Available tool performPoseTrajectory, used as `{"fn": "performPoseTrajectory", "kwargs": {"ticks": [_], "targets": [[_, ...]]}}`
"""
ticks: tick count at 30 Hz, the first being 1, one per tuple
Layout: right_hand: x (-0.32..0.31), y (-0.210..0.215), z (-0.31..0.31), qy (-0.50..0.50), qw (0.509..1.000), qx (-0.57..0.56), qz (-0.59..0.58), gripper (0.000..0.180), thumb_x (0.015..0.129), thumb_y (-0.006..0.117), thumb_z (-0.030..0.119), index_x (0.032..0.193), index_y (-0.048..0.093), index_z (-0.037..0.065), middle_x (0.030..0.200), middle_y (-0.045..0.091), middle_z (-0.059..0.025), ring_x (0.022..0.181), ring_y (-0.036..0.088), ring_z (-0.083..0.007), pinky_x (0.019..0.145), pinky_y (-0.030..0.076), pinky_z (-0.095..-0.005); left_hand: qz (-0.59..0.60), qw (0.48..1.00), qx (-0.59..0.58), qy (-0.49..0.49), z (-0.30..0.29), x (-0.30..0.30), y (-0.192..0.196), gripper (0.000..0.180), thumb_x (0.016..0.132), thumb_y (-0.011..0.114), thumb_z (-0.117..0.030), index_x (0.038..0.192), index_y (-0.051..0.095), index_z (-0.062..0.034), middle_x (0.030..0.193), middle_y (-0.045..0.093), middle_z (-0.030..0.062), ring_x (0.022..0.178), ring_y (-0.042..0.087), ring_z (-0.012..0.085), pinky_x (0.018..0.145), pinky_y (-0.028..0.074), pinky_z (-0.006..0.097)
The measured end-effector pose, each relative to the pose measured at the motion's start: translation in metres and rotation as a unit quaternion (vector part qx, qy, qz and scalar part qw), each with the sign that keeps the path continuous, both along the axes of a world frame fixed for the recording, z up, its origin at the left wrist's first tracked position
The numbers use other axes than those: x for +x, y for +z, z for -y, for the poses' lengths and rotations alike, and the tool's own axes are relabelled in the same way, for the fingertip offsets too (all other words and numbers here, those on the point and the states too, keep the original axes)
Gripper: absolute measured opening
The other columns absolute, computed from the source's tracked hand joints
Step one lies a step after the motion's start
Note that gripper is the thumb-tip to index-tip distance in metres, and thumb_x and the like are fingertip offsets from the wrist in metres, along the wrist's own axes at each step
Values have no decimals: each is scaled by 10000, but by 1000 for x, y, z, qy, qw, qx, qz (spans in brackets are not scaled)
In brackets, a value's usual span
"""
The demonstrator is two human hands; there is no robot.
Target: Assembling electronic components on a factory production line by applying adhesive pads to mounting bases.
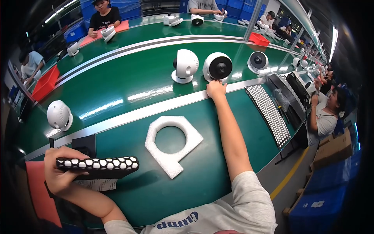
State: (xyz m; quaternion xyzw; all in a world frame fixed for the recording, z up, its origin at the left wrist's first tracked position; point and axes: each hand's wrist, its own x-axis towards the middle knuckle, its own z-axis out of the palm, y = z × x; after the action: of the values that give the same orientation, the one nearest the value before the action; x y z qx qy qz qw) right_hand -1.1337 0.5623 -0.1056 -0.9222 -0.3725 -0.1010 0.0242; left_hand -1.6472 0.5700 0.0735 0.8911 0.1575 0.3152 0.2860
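My left hand (pixel 58 171) is closed round one end of a black panel dotted with white circles (pixel 97 163), held edge-on above the left of the green bench. Stretched out over the bench's far edge, my right hand (pixel 216 89) grips the foot of a white round device with a black disc front (pixel 219 67); the device hides part of the fingers. Just left of it stands a similar white device (pixel 185 65), turned sideways. Between my arms, a white foam piece with a large round hole (pixel 186 134) lies flat on the bench.
More white devices stand on the green conveyor (pixel 128 87), one at left (pixel 59 115) and one at right (pixel 258 61). Another dotted panel (pixel 269 115) lies on the bench's right. Red bins (pixel 46 82) stand beyond. A co-worker (pixel 325 113) sits at right; others work across the line.
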Motion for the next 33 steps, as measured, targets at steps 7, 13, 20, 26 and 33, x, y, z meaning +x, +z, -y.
{"fn": "performPoseTrajectory", "kwargs": {"ticks": [7,13,20,26,33], "targets": [[-56,5,-48,256,948,27,-188,442,853,426,352,1036,506,-41,1076,482,-276,991,468,-399,860,366,-416,-52,995,-50,-68,-11,2,-6,265,623,704,-26,864,595,-4,811,633,90,730,624,185,668,468,241],[-50,-13,-44,242,960,128,-64,462,838,444,320,1188,426,19,1196,438,-214,1081,440,-363,912,346,-395,-2,996,-19,-82,-14,3,-9,240,652,686,-49,865,580,-24,820,632,78,742,621,207,657,462,258],[-40,-18,-58,215,969,122,20,363,767,455,131,1102,472,-6,999,544,-219,923,512,-362,793,408,-436,14,997,-10,-76,-9,3,-2,252,652,680,-30,875,563,-18,738,625,74,648,610,189,567,441,248],[-53,-6,-42,180,943,239,142,76,683,450,-23,753,460,-51,726,539,-257,721,539,-412,655,422,-468,7,996,-35,-78,-11,-1,2,275,624,693,0,872,574,-12,821,629,78,744,618,202,679,456,246],[-93,42,-33,173,957,229,34,132,818,480,184,881,528,78,736,594,-185,731,560,-386,636,431,-450,22,994,-103,-9,-15,2,3,296,604,699,-11,863,555,-9,793,580,52,763,548,115,700,410,222]]}}
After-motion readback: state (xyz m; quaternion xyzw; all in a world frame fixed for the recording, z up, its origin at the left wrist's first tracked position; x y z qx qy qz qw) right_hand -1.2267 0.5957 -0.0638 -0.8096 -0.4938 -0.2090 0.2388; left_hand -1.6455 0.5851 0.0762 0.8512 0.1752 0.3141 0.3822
